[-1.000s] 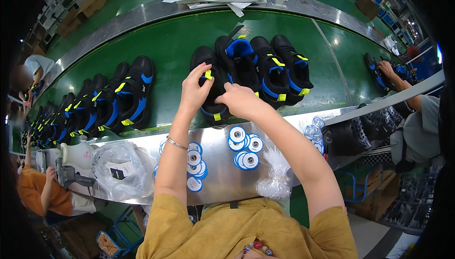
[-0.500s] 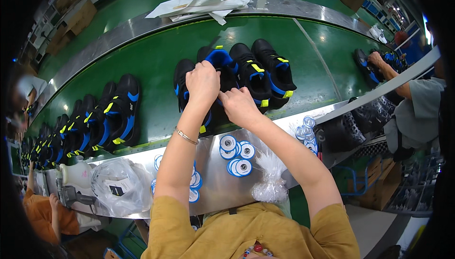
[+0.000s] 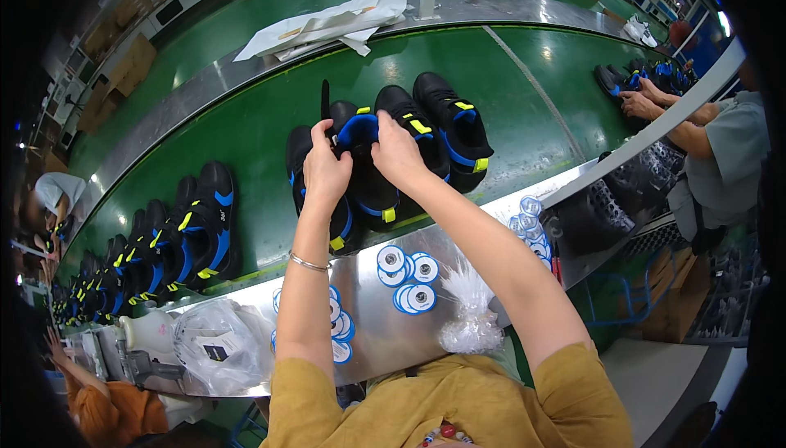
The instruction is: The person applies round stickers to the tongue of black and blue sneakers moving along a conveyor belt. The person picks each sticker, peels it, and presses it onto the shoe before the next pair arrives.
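Observation:
A black shoe with a blue lining (image 3: 357, 129) stands on the green belt in front of me, its opening spread wide. My left hand (image 3: 327, 168) is at its left side, thumb and fingers pinching a black strap (image 3: 325, 101) that sticks straight up. On the opposite side of the opening, my right hand (image 3: 398, 151) grips the shoe's edge, fingers bent over it. Close on the right stand two more black shoes (image 3: 455, 123) with blue trim and yellow tabs. Another shoe (image 3: 298, 153) is partly hidden behind my left hand.
Round white-and-blue stickers (image 3: 415, 298) lie in piles on the metal ledge (image 3: 385, 341). Beside them are a bundle of clear plastic strands (image 3: 471, 317) and a clear bag (image 3: 221, 346). A row of shoes (image 3: 205, 219) stretches left. White sheets (image 3: 323, 22) lie beyond the belt; co-workers sit at both sides.
My hands have moved apart across the shoe's opening, and the black strap now stands up from my left hand. The view has shifted slightly. At right, the co-worker's second hand has come into sight.

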Demonstrator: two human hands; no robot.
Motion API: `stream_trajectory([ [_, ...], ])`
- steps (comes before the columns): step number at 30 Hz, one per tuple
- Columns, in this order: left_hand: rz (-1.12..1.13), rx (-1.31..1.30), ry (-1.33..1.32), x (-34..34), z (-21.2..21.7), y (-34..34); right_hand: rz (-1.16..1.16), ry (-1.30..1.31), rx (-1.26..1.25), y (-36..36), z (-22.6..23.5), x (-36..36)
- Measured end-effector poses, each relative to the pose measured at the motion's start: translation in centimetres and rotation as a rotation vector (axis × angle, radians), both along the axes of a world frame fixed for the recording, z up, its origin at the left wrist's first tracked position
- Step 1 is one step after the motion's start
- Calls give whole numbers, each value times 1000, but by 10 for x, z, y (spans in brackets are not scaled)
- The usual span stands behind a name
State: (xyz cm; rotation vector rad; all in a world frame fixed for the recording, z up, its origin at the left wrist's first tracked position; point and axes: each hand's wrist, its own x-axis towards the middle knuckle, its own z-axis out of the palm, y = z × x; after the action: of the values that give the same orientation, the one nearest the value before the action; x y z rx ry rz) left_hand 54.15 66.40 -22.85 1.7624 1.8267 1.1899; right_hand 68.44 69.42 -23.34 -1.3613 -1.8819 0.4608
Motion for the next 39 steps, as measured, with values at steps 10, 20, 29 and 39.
stream_trajectory([
  [10,-52,-22,-19,-20,-10,2,375,-193,344,-1,-12,20],
  [20,-159,-109,-74,-20,8,-14,254,-177,-10,-6,35,-16],
  [29,-340,-102,-275,-43,-2,-14,477,-635,379,-3,35,-5],
  [39,-88,90,31,-27,-19,-2,586,-478,403,-45,3,6],
])
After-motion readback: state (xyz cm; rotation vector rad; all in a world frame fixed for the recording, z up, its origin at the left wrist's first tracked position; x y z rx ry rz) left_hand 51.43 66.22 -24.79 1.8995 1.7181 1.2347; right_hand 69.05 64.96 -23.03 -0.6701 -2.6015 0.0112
